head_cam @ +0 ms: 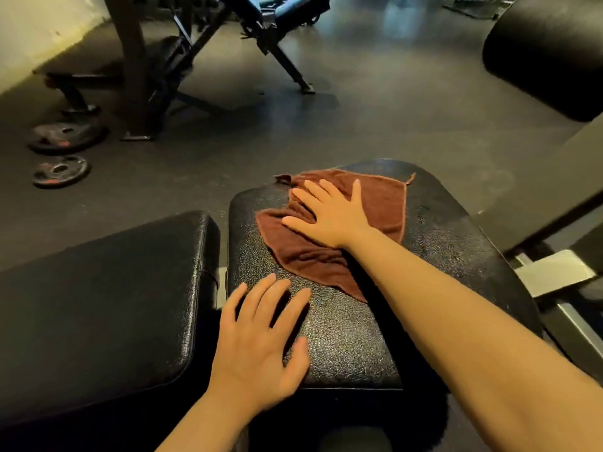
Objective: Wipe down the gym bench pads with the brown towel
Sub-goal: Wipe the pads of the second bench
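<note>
Our right hand (329, 216) flat, fingers spread, pressing brown towel (385, 203) on seat pad (440, 239). Our left hand (261, 340) open, resting on pad's near edge. Backrest pad (98, 288) beside; weight plates (62, 151) on floor.

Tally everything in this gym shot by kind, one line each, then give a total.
Hands: 2, left hand and right hand
Brown towel: 1
Black bench pads: 2, seat pad and back pad
Weight plates on the floor: 2, larger plate and smaller plate
Round roller pad: 1
Total: 8
</note>
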`<state>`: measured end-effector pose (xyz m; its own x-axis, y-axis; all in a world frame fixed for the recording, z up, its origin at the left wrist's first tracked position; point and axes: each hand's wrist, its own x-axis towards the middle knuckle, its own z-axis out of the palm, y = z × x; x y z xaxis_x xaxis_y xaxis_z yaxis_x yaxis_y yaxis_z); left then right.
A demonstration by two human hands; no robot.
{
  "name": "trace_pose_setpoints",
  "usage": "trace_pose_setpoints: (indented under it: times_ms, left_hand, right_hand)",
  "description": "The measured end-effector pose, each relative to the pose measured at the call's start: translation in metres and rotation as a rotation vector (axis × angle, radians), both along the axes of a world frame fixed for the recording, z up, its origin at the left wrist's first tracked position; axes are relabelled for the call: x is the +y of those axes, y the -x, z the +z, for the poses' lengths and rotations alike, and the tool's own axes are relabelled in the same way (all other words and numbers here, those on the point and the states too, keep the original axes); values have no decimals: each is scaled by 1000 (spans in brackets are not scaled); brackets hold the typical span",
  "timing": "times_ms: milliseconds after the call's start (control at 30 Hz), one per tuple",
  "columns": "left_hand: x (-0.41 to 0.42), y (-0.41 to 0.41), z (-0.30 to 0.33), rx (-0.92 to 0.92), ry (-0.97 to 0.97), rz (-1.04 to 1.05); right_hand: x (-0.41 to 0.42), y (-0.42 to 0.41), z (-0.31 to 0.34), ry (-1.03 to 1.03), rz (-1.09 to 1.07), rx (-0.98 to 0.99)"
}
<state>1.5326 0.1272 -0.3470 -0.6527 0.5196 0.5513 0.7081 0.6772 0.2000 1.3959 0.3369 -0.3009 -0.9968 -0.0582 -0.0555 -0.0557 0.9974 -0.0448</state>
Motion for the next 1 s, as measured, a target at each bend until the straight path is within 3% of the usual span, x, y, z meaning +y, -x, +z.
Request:
trace_pose_setpoints:
  times_ms: [267,467,800,1000]
  left_hand:
    - [1,0,-1,34,-19,3]
    - [2,0,-1,25,-49,26]
    - [-1,-6,9,-5,26,62]
    - [32,-35,31,-14,-13,-101]
  right_hand:
    - [94,-49,7,-11,-276,3]
    - [77,-108,3,-38,-395,36]
    - [-6,-211,-13,61,-275,172]
    - [28,-254,-19,74,-411,264]
